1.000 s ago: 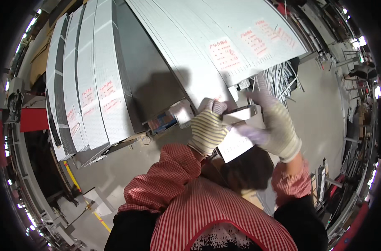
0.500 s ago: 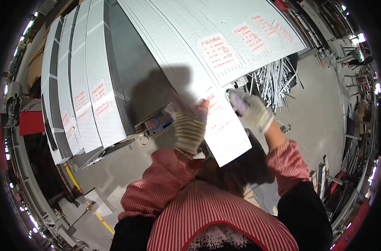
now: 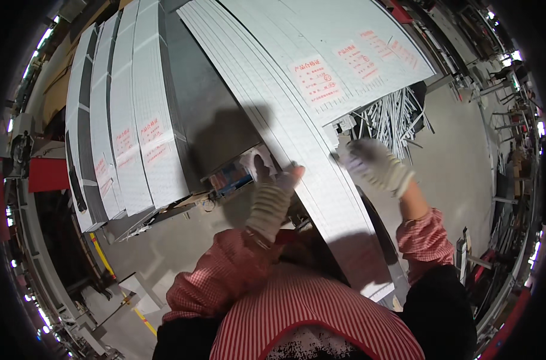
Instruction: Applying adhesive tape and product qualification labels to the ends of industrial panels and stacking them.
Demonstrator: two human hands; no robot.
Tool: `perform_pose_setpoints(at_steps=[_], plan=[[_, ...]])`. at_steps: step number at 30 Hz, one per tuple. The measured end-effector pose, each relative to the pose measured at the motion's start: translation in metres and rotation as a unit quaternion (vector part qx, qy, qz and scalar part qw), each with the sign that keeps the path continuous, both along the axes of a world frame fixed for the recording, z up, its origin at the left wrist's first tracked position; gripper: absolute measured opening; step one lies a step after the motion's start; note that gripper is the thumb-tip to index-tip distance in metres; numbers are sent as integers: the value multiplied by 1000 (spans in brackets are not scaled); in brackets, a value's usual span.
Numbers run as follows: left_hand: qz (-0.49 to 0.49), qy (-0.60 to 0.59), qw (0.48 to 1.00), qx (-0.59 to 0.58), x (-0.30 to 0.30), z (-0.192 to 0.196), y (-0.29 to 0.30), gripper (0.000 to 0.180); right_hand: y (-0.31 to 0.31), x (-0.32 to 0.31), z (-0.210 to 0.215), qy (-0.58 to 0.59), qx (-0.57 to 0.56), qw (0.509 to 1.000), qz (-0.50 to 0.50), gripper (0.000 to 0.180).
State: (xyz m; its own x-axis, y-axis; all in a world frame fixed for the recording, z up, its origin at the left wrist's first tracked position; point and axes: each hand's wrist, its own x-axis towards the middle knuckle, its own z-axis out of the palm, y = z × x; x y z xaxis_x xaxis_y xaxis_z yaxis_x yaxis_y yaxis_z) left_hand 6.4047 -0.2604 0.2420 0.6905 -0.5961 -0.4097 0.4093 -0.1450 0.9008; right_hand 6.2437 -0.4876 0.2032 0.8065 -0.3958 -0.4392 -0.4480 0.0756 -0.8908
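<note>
A stack of long white strips (image 3: pixel 321 174) with dark seams runs from the table toward my body, its near end jutting past the table edge. My left hand (image 3: pixel 271 195), in a knitted glove with dark stripes, is at the stack's left edge. Its thumb lies over that edge and its fingers are spread apart. My right hand (image 3: pixel 378 167), gloved too, is beside the right edge with its fingers loosely stretched toward the strips. Whether it touches them is hard to tell. Wide white panels (image 3: pixel 345 96) bearing red-printed paper labels (image 3: pixel 316 78) lie to the right.
Strapped bundles of white strips (image 3: pixel 138 120) stand at the left on the dark tabletop (image 3: pixel 201 78). A heap of thin metal-like strips (image 3: pixel 393 117) lies beyond my right hand. Below the table edge is a box of coloured items (image 3: pixel 229 178). Yellow tape (image 3: pixel 103 255) marks the floor.
The labelled white piece between my hands is no longer seen there; long strips now reach nearer my body. My right hand has moved slightly right, and my left hand's fingers have spread.
</note>
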Motion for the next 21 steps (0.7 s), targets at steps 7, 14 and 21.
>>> perform_pose_setpoints(at_steps=[7,14,21], plan=[[-33,-249,960,-122,11,86,17,66,71,85,182,-173,-160,914,332,79],[-102,-335,922,165,-12,-58,60,55,35,39,120,-14,-16,999,32,67],[117,59,986,-108,-62,-38,22,59,83,29,79,63,-218,969,99,78]])
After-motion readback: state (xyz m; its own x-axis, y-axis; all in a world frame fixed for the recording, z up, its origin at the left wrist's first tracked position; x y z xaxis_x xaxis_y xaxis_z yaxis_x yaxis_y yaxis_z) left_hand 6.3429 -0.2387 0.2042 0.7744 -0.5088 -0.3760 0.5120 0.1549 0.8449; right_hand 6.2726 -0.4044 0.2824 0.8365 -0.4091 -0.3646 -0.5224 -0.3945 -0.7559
